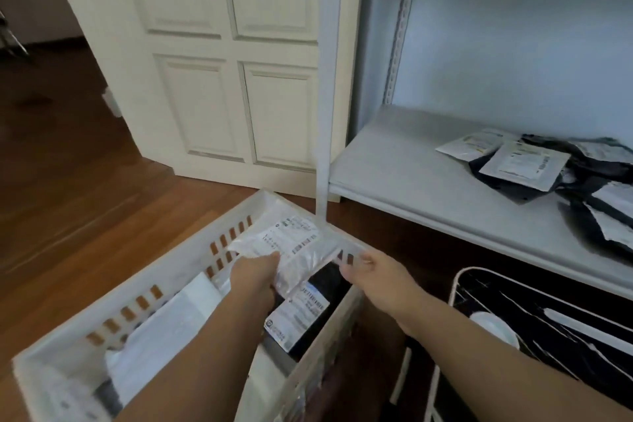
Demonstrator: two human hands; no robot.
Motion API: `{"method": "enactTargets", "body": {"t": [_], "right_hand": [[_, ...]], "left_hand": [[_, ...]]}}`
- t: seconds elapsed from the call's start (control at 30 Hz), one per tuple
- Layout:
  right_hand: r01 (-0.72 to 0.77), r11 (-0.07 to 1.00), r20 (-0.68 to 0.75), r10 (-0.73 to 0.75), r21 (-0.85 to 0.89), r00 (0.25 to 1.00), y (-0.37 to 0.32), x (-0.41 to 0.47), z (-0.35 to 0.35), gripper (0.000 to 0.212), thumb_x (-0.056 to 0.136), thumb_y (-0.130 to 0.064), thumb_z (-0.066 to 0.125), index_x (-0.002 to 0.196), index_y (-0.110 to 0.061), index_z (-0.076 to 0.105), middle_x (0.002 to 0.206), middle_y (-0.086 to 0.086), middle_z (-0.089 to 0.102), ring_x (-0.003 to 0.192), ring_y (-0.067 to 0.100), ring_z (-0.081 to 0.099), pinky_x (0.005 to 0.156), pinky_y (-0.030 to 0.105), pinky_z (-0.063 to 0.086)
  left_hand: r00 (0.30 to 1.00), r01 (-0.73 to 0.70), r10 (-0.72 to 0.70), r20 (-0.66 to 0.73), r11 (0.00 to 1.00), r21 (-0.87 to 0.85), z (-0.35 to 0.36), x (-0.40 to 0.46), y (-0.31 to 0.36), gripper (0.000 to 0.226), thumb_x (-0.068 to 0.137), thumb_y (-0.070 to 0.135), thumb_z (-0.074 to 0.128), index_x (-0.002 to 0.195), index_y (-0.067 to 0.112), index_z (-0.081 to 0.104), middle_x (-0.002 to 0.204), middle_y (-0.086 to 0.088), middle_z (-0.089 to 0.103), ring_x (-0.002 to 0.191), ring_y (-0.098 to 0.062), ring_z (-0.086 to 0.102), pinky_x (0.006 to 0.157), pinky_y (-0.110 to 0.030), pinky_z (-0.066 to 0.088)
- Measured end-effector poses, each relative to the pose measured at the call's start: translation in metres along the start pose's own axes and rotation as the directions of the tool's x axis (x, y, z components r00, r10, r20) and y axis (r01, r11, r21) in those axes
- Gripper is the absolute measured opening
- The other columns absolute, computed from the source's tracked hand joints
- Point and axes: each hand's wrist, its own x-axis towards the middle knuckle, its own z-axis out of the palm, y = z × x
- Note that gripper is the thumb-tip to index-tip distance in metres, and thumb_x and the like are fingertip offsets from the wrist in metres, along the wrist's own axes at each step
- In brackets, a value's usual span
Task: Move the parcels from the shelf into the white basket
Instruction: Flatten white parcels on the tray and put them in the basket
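Over the white basket (pixel 113 310), the left hand (pixel 255 276) grips a clear parcel (pixel 291 250); the right hand (pixel 375 272) pinches its edge, forearms extended.

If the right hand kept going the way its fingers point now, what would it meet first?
Most likely the near rim of the white basket: the right hand points left and forward with its fingertips at that rim, perhaps touching it already. Just past it is the clear-wrapped parcel the left hand grips.
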Motion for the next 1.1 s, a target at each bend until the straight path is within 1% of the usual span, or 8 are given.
{"method": "enactTargets", "body": {"t": [0.17, 0.27, 0.33, 0.43, 0.5, 0.53, 0.67, 1.1], "right_hand": [[0.097, 0.883, 0.141, -0.035, -0.459, 0.989, 0.015, 0.036, 0.024, 0.063, 0.093, -0.044, 0.057, 0.146, -0.017, 0.035, 0.15, 0.001, 0.039, 0.137, 0.018, 0.037, 0.109, 0.032, 0.032], [0.19, 0.744, 0.172, -0.102, -0.641, 0.98, 0.023, 0.055, 0.032, 0.069, 0.094, -0.047, 0.053, 0.15, -0.018, 0.026, 0.157, 0.002, 0.025, 0.144, 0.02, 0.021, 0.117, 0.036, 0.021], [0.255, 0.628, 0.22, -0.134, -0.735, 0.966, 0.029, 0.072, 0.037, 0.074, 0.096, -0.05, 0.046, 0.153, -0.017, 0.014, 0.162, 0.004, 0.007, 0.149, 0.02, -0.001, 0.12, 0.038, 0.004], [0.335, 0.447, 0.318, -0.114, -0.829, 0.941, 0.043, 0.096, 0.041, 0.076, 0.098, -0.057, 0.031, 0.154, -0.018, -0.002, 0.16, 0.006, -0.015, 0.144, 0.021, -0.024, 0.117, 0.04, -0.014], [0.366, 0.36, 0.356, -0.098, -0.858, 0.929, 0.052, 0.104, 0.046, 0.073, 0.097, -0.06, 0.022, 0.154, -0.02, -0.003, 0.16, 0.007, -0.017, 0.142, 0.022, -0.03, 0.115, 0.044, -0.019], [0.375, 0.327, 0.361, -0.104, -0.868, 0.927, 0.056, 0.107, 0.048, 0.071, 0.097, -0.06, 0.018, 0.154, -0.021, -0.002, 0.16, 0.006, -0.016, 0.142, 0.022, -0.031, 0.115, 0.047, -0.02], [0.393, 0.281, 0.377, -0.111, -0.876, 0.92, 0.064, 0.114, 0.053, 0.067, 0.098, -0.059, 0.014, 0.154, -0.025, 0.001, 0.16, 0.006, -0.014, 0.141, 0.023, -0.031, 0.112, 0.051, -0.022], [0.45, 0.401, 0.426, -0.152, -0.798, 0.892, 0.067, 0.109, 0.042, 0.068, 0.097, -0.06, 0.017, 0.154, -0.026, -0.001, 0.159, 0.003, -0.021, 0.136, 0.02, -0.04, 0.106, 0.047, -0.031]], "left_hand": [[0.974, 0.206, -0.211, -0.079, 0.976, -0.073, -0.037, 0.07, -0.014, 0.041, 0.089, -0.018, 0.036, 0.122, 0.001, 0.051, 0.089, -0.015, 0.059, 0.08, -0.029, 0.057, 0.074, -0.042, 0.05], [0.986, 0.133, -0.134, -0.096, 0.991, -0.016, -0.023, 0.092, -0.008, 0.045, 0.09, -0.013, 0.044, 0.132, 0.003, 0.043, 0.116, -0.018, 0.06, 0.102, -0.033, 0.06, 0.074, -0.043, 0.054], [0.984, 0.052, 0.001, -0.177, 0.954, 0.295, -0.012, 0.1, -0.008, 0.065, 0.091, 0.003, 0.056, 0.147, 0.006, 0.025, 0.144, -0.019, 0.041, 0.124, -0.036, 0.048, 0.087, -0.041, 0.049], [0.95, -0.151, 0.311, 0.027, 0.38, 0.913, 0.004, 0.105, -0.028, 0.08, 0.097, 0.033, 0.051, 0.153, 0.022, -0.004, 0.161, -0.011, -0.005, 0.147, -0.036, 0.006, 0.116, -0.05, 0.021], [0.903, -0.323, 0.276, 0.329, -0.067, 0.944, 0.016, 0.113, -0.049, 0.069, 0.099, 0.051, 0.032, 0.152, 0.032, -0.007, 0.159, -0.003, -0.021, 0.145, -0.031, -0.02, 0.118, -0.053, -0.005], [0.898, -0.368, 0.199, 0.392, -0.148, 0.918, 0.022, 0.121, -0.06, 0.066, 0.099, 0.055, 0.024, 0.152, 0.033, -0.008, 0.158, -0.001, -0.025, 0.143, -0.029, -0.026, 0.116, -0.054, -0.009], [0.943, -0.32, 0.026, 0.332, -0.213, 0.923, 0.035, 0.141, -0.091, 0.072, 0.095, 0.063, 0.014, 0.153, 0.027, -0.009, 0.156, 0.0, -0.029, 0.142, -0.031, -0.029, 0.117, -0.055, -0.009], [0.91, -0.373, 0.079, 0.406, -0.27, 0.888, 0.043, 0.117, -0.076, 0.074, 0.096, 0.061, 0.026, 0.153, 0.025, -0.004, 0.158, -0.006, -0.024, 0.144, -0.033, -0.022, 0.119, -0.052, -0.002]]}}
